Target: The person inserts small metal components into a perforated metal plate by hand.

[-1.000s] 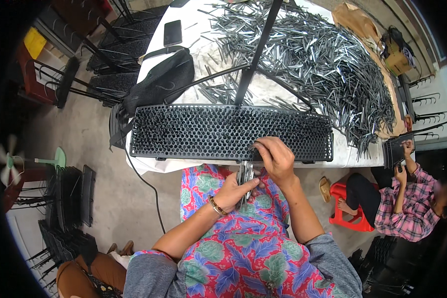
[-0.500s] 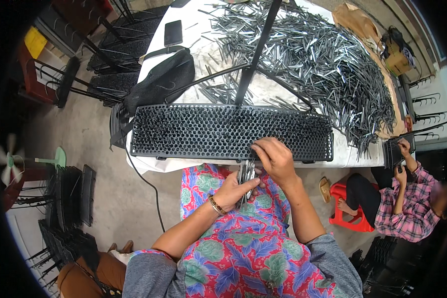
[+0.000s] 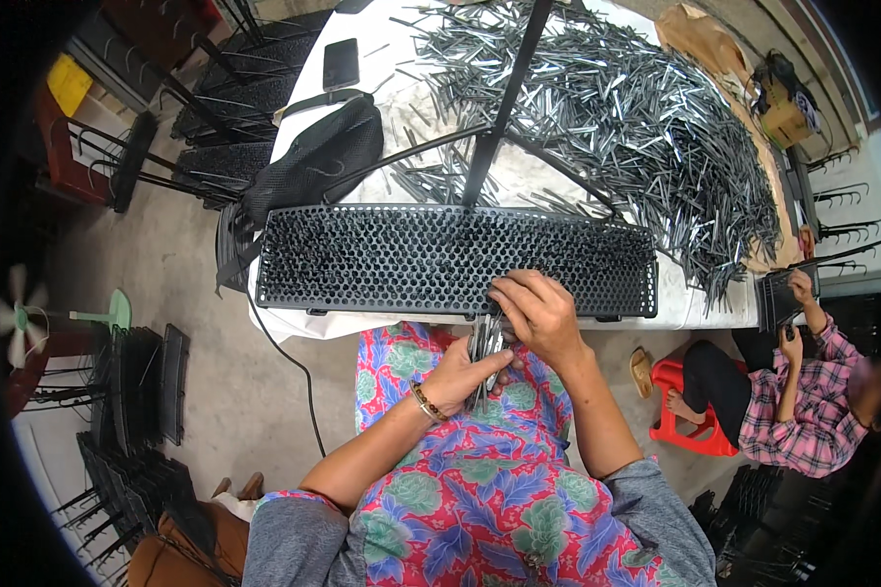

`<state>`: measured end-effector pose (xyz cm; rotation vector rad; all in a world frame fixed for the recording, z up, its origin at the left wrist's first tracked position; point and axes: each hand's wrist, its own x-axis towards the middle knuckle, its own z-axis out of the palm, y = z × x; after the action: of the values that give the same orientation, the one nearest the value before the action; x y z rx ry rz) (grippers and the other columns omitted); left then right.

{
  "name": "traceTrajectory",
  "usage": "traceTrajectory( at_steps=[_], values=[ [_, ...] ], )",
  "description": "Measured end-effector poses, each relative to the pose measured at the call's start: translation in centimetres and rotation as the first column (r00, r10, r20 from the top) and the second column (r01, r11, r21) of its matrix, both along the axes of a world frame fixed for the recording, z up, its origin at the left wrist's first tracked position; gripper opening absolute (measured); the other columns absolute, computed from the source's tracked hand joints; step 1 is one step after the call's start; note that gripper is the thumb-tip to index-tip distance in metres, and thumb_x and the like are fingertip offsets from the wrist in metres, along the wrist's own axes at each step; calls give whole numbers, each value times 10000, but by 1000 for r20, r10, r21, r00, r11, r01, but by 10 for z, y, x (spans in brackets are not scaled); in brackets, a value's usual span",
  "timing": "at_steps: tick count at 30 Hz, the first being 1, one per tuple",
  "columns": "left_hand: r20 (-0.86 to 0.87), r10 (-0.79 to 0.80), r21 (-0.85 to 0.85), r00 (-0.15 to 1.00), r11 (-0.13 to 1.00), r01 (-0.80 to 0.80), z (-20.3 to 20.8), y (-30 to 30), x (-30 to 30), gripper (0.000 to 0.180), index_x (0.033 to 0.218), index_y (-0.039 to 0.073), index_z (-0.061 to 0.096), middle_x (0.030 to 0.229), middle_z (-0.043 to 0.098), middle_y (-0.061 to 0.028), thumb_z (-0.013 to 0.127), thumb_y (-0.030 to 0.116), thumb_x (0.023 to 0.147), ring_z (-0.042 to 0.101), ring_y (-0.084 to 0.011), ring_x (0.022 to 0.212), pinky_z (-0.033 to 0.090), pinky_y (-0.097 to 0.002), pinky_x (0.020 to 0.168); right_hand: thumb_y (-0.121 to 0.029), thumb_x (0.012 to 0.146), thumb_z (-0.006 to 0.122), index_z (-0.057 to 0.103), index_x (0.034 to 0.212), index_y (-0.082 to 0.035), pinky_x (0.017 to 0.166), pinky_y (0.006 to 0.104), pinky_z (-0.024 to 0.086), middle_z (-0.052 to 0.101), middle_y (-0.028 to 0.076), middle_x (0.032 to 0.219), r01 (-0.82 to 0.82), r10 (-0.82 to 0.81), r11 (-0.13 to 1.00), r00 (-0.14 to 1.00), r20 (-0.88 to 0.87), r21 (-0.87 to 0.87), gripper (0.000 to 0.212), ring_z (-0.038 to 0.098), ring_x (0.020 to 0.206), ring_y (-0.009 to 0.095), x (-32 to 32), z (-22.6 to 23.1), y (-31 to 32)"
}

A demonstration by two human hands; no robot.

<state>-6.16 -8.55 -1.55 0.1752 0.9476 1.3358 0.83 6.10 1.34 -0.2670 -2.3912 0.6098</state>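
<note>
A long black panel full of round holes (image 3: 362, 264) stands across the table's near edge, many of its holes filled with dark bits. Just below its lower edge, my left hand (image 3: 460, 375) is closed round a bundle of thin dark strips (image 3: 486, 342), with the ends sticking up past the thumb. My right hand (image 3: 543, 315) is at the panel's lower middle, right above the bundle, thumb and fingers pinched together. Whatever is between those fingertips is too small and too hidden to make out.
A large heap of dark strips (image 3: 607, 108) covers the white-topped table behind the panel. A black frame bar (image 3: 507, 103) rises from the panel. A phone (image 3: 342, 64) and a black mesh bag (image 3: 318, 157) lie at left. To the right, a co-worker in a plaid shirt (image 3: 803, 416) sits.
My right hand has shifted slightly left along the panel's lower edge, its fingers still pinched. The left hand and its bundle have hardly moved. At lower left, a person in brown has shifted.
</note>
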Motion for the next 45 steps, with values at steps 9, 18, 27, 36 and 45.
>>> traceTrajectory(
  at_steps=[9, 18, 27, 36, 45],
  values=[
    [-26, -14, -3, 1000, 1000, 14, 0, 0, 1, 211, 1071, 54, 557, 878, 648, -50, 607, 107, 873, 578, -78, 670, 493, -205, 537, -32, 722, 692, 651, 887, 5, 622, 333, 493, 634, 114, 845, 3, -3, 1000, 1000, -9, 26, 174, 623, 725, 246, 2, 1, -2],
    [-51, -38, -18, 998, 999, 37, 0, -1, 0, 208, 1064, 53, 562, 865, 648, -39, 611, 114, 871, 574, -73, 666, 477, -197, 525, -22, 727, 686, 652, 889, 9, 618, 334, 502, 631, 123, 843, -20, 20, 1000, 1000, 13, -16, 169, 626, 723, 255, 2, -2, -5],
    [-35, -34, 25, 999, 999, 35, -3, -2, 1, 199, 1058, 57, 552, 864, 650, -48, 604, 120, 876, 575, -71, 656, 476, -193, 510, -46, 748, 669, 651, 875, -5, 612, 341, 497, 626, 116, 816, 101, -106, 993, 990, -89, -57, 135, 614, 706, 262, 0, -8, -12],
    [-19, -30, 18, 999, 999, 30, 1, -3, 0, 196, 1062, 61, 542, 851, 644, -49, 595, 117, 882, 571, -72, 653, 484, -206, 509, -56, 733, 693, 651, 847, -1, 603, 349, 494, 622, 126, 816, 156, -163, 982, 985, -58, -106, 134, 615, 705, 275, 2, -16, -12],
    [-116, -62, 80, 991, 994, 71, 0, -2, -3, 185, 1014, 44, 545, 777, 607, -17, 615, 147, 876, 556, -76, 619, 472, -221, 511, -61, 771, 673, 676, 897, 28, 692, 282, 488, 627, 106, 870, -14, 129, 791, 981, 144, -611, 154, 617, 806, 200, 12, 22, -13]
  ],
)
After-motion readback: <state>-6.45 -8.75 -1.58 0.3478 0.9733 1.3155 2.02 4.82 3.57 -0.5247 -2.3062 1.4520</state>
